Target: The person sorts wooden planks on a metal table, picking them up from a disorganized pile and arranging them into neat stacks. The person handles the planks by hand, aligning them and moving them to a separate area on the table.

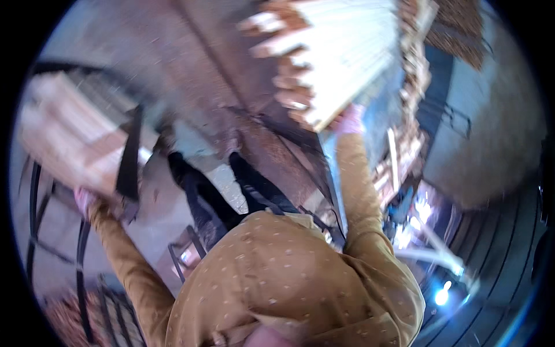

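My right hand [350, 120], in a pinkish glove, reaches forward to the near corner of a large stack of pale wooden slats [347, 52]. Its fingers appear closed round the end of a slat at that corner. Far to the left, my left hand [85, 200] is stretched out in a similar glove. It is at the lower edge of another pile of wooden boards [72, 133], which rests beside a dark metal upright [130, 153]. Motion blur and the pile hide the left fingers. The slat ends on the big stack are uneven and stick out at its left side.
More rough wood pieces [399, 156] lie along the right side of the big stack. Dark metal frame bars [34, 231] stand at the left, with stacked wood [69, 318] below. Bright lamps [442, 295] and corrugated sheeting [497, 260] are at the lower right.
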